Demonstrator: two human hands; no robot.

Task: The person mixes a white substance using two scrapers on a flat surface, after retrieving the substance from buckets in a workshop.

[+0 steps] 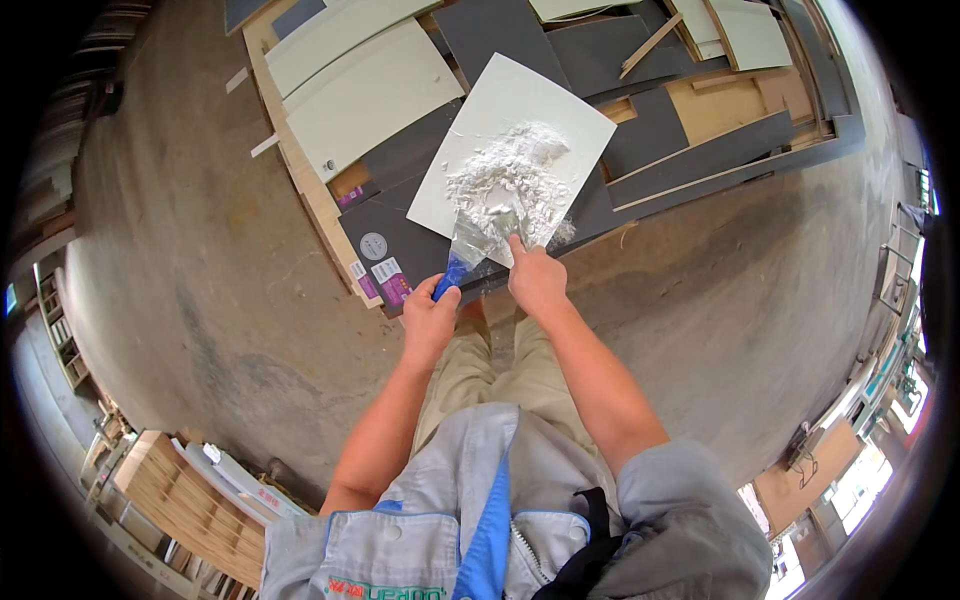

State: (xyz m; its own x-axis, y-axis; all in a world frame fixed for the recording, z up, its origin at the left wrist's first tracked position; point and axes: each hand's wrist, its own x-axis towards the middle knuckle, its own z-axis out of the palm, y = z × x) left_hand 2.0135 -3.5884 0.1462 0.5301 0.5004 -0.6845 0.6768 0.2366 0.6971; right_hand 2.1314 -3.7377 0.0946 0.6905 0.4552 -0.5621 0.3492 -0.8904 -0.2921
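A heap of white powder (530,160) lies spread over a white square board (455,150), which rests tilted at an angle on stacked dark panels. My left hand (430,310) is closed round the blue handle of a putty knife (468,240), its broad blade reaching to the near edge of the powder. In my right hand (538,280) is a second scraper (508,230), its metal blade in the powder and my index finger stretched along it. Its handle is hidden by the hand. The two blades are close together, side by side.
Under the board, dark grey panels (505,40) and pale panels (370,90) are piled with wooden strips. A loose wood strip (650,46) lies at the far right of the pile. Bare concrete floor (700,300) surrounds it. Stacked wooden boards (190,500) stand behind me at left.
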